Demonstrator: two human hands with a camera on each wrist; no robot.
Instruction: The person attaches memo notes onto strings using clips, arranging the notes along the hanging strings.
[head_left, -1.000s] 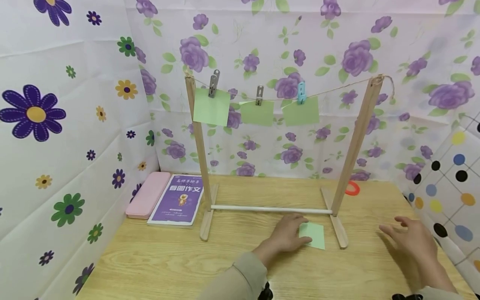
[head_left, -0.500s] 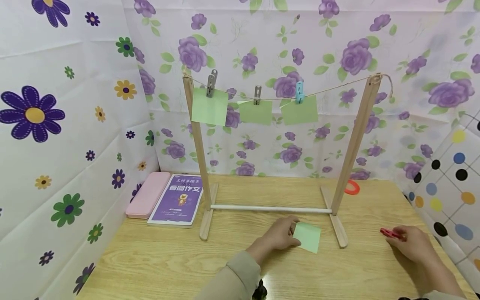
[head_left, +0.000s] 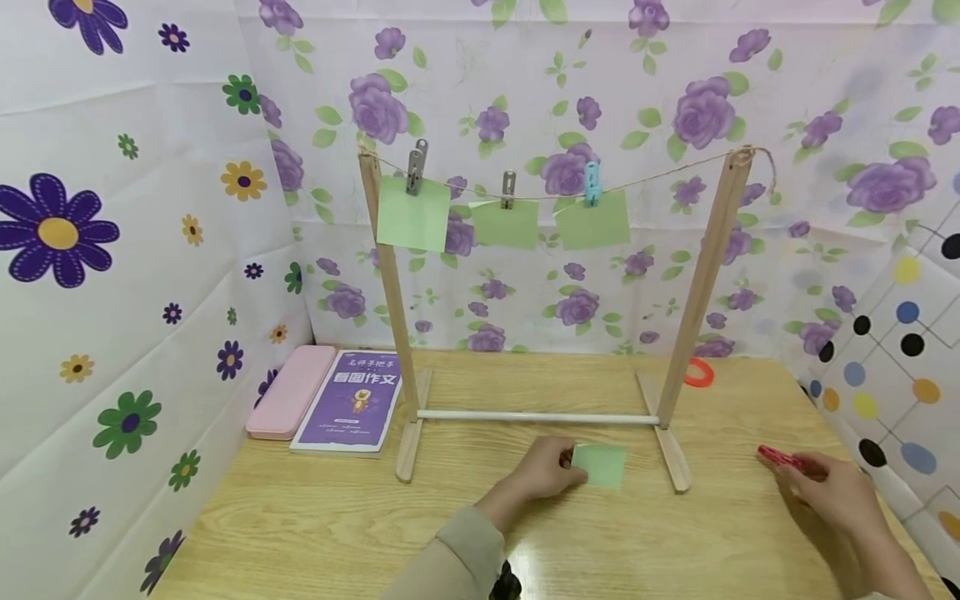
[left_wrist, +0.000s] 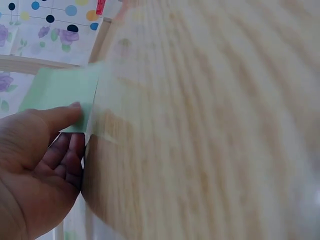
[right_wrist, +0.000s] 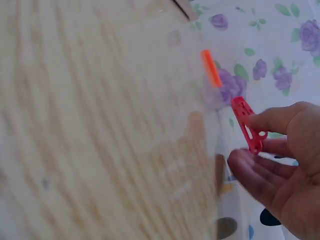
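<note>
My left hand [head_left: 542, 468] pinches a square light-green paper note [head_left: 598, 465] by its left edge, in front of the rack's white crossbar [head_left: 536, 417]. In the left wrist view the thumb lies on the note [left_wrist: 62, 87], the other fingers behind it. At the right, my right hand [head_left: 836, 492] holds a red clothespin [right_wrist: 245, 122] between thumb and fingers. On the rack's twine [head_left: 675, 172] hang three green notes: one under a grey clip [head_left: 415, 171], one under a second grey clip [head_left: 508, 190], one under a blue clip [head_left: 592, 183].
Wooden posts [head_left: 693, 308] with flat feet [head_left: 672, 458] carry the twine. A purple book [head_left: 348, 404] and a pink case [head_left: 291, 392] lie at the left. Behind the right post sits a red ring [head_left: 699, 372]. Flowered cloth [head_left: 637, 283] hangs at the back.
The right hand, holding nothing visible one second ago, now has the red clothespin. The left hand has drawn the green note leftward and tilted it up off the table.
</note>
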